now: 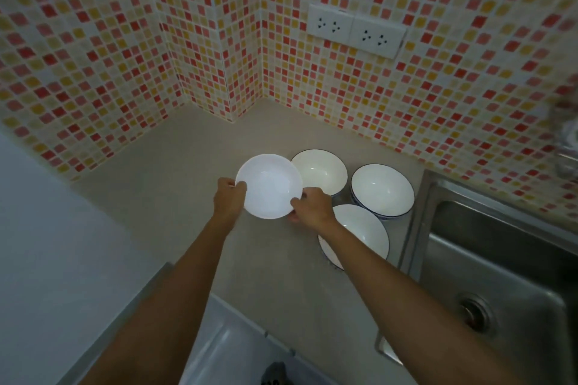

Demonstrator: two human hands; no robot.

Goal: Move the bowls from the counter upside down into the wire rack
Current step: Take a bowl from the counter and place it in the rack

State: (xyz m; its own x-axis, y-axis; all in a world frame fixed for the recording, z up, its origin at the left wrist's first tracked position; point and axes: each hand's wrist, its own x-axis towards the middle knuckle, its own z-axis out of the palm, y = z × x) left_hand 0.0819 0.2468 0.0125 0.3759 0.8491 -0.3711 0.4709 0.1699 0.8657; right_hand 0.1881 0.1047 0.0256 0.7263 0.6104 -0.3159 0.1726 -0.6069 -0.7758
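A plain white bowl (269,186) is held opening-up between both hands, above the beige counter (175,172). My left hand (229,200) grips its left rim and my right hand (311,206) grips its lower right rim. Three white bowls with dark blue rims stand upright on the counter to the right: one at the back (320,170), one nearer the sink (382,189), and one at the front (364,231), partly hidden by my right forearm. No wire rack shows in the view.
A steel sink (500,275) with a drain lies at the right. Mosaic-tiled walls form a corner behind the counter, with a double wall socket (355,30). A pale cabinet front (225,350) runs below the counter's front edge.
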